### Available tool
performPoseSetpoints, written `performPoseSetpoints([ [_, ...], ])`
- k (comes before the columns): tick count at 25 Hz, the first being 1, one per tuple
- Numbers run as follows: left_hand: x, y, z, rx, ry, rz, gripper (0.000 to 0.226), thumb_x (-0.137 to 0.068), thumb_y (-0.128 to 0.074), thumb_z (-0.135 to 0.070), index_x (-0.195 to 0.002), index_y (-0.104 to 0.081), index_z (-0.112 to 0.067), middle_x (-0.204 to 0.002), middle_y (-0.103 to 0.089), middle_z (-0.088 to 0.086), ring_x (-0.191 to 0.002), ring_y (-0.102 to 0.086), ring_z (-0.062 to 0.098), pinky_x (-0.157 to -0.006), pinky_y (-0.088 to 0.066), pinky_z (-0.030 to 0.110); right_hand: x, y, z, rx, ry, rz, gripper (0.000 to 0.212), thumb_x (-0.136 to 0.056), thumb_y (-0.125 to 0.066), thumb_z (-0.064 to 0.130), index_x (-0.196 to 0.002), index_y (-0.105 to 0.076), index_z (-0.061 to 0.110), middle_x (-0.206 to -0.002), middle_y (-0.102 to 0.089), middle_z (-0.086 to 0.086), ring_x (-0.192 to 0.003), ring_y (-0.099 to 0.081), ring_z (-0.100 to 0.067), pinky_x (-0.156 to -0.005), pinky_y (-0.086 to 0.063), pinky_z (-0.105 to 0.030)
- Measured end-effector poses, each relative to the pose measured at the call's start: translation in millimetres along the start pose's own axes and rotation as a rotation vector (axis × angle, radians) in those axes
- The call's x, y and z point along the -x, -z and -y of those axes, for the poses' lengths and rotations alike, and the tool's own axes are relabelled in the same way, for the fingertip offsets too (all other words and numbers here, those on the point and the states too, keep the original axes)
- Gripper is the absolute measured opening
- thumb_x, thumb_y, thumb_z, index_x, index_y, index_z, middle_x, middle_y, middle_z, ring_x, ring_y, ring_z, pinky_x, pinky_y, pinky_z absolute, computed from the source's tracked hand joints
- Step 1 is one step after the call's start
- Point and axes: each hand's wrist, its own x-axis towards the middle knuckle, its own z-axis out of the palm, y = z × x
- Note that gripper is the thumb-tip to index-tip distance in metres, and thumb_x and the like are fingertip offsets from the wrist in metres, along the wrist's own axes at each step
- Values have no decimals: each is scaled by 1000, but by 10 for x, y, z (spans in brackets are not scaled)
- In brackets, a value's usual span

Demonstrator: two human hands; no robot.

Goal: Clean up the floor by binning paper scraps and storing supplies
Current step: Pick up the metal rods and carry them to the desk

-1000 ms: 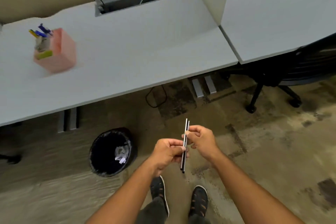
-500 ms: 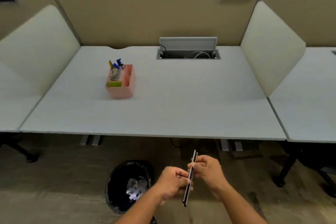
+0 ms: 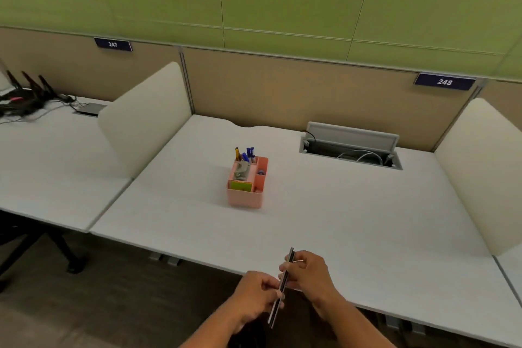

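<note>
**Holding Two Thin Sticks Near the Pink Box**

Standing at the front edge of the white surface (image 3: 324, 220), a person holds two thin dark sticks (image 3: 282, 285) pressed side by side. They look like pencils or pens, but they are too thin and blurry to be sure. The sticks tilt a little, with the top end over the surface and the bottom end hanging past its edge, above the floor.

The left hand (image 3: 254, 295) has its fingers curled shut around the lower part of the sticks. The right hand (image 3: 306, 271) pinches the upper part, and its fingers are closed on them too.

The pink organizer box (image 3: 247, 192) sits well apart from the hands, near the middle of the surface. It already has blue and yellow pens (image 3: 246, 153) standing up in the back, a green note pad in front, and something grey in the middle.

My guess is the sticks go in the box next. Things could go wrong here. One stick could slip out and fall back to the floor when a hand lets go, because two are held together. The pen slot looks crowded, so pushing hard might tip the light box or knock pens out.
</note>
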Motion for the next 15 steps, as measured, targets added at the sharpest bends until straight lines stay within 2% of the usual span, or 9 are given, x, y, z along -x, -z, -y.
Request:
performPoseSetpoints([
  [5,-474,391,-443,-69,-107,-185,12,-92,-72,-15,-98,-81,-22,-91,-81,0,-83,-80,14,-85,-66,37,-702,-219,563,42,63,-6,6,-91,-72,12,-97,-71,12,-89,-80,-7,-80,-79,-22,-81,-66,-40],
  [9,-905,712,-928,-223,-143,-374,11,-97,-68,-24,-99,-79,-25,-90,-77,-9,-83,-74,13,-71,-57,19,-1360,-336,1093,39,133,4,4,-93,-72,16,-96,-70,15,-92,-79,-6,-81,-78,-22,-78,-66,-35],
  [11,-1135,908,-1134,-272,-157,-455,13,-97,-67,-22,-91,-78,-26,-90,-76,-8,-84,-71,13,-67,-49,15,-1735,-365,1366,41,165,-7,4,-96,-70,22,-97,-68,18,-96,-77,-4,-85,-77,-21,-70,-65,-29],
  [13,-1344,1099,-1313,-318,-163,-508,14,-97,-67,-22,-90,-78,-26,-97,-78,-5,-91,-69,16,-69,-45,12,-2093,-363,1612,28,196,-47,4,-97,-69,25,-96,-67,21,-96,-77,-3,-86,-77,-22,-67,-64,-27],
  [15,-1570,1273,-1471,-325,-170,-573,13,-97,-67,-22,-102,-79,-21,-112,-76,-1,-102,-68,19,-73,-47,12,-2454,-336,1806,40,222,-105,4,-97,-67,22,-94,-66,24,-93,-76,-2,-86,-76,-21,-71,-65,-31],
])
